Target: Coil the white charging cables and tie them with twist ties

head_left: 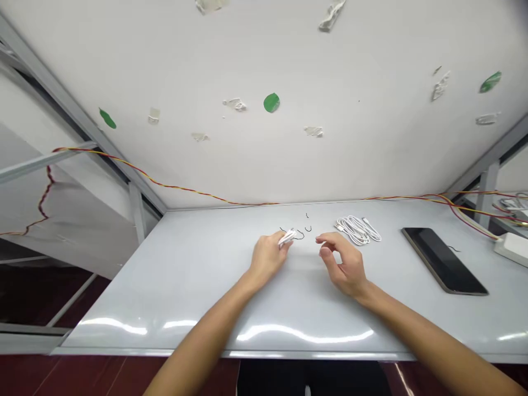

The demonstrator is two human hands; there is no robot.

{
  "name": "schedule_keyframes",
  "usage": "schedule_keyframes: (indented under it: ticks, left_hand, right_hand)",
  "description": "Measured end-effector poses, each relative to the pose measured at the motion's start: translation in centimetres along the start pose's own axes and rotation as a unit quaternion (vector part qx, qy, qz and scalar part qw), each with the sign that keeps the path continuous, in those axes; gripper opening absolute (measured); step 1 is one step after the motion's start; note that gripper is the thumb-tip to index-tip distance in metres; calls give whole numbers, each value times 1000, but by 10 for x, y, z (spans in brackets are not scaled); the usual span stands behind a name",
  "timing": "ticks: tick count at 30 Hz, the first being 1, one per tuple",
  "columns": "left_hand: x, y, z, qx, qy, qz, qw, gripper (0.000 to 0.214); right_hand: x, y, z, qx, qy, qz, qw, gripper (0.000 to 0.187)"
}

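Note:
My left hand (267, 258) pinches a small white object (287, 237), perhaps a plastic cable end, though its exact kind is hard to tell. My right hand (342, 263) hovers just to the right of it, with curled fingers apart and nothing visible in them. Several short black wire scraps (308, 229) lie on the white table (165, 286) just beyond the hands. A coiled white charging cable (357, 230) rests beyond my right hand, not touching it.
A black tablet (443, 261) lies at the right of the table, and a white power strip (511, 248) sits past the right edge. Red-and-yellow twisted wires (198, 190) run along the back edge below a white wall with torn tape.

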State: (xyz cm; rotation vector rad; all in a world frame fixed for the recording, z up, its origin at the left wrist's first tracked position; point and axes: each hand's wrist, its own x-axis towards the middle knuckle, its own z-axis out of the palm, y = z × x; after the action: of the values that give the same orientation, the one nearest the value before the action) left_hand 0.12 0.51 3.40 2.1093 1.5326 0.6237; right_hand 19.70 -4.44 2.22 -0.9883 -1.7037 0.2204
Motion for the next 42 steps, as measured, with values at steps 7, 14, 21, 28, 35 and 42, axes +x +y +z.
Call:
schedule_keyframes:
  ticks: [7, 14, 21, 28, 35, 42]
  left_hand:
    - [21, -28, -5, 154, -56, -72, 984, 19]
    - [12, -14, -3, 143, -55, -19, 988, 22]
    - [-13, 5, 10, 59, -78, 121, 988, 34]
    - [-16, 19, 15, -314, -111, 37, 942, 25]
    - [-25, 35, 9, -463, -372, -139, 792, 49]
    - [-30, 48, 31, -452, -375, -159, 793, 42]
  right_hand:
    - [1, 1, 4, 15, -55, 120, 991, 25]
    - [10, 9, 5, 141, -83, 338, 927, 38]
    - [14, 14, 8, 244, -108, 398, 878, 37]
    - [19, 21, -2, 401, 32, 477, 781, 32]
    - [17, 3, 0, 461, 78, 392, 792, 24]
    - [5, -18, 21, 449, 96, 437, 773, 32]
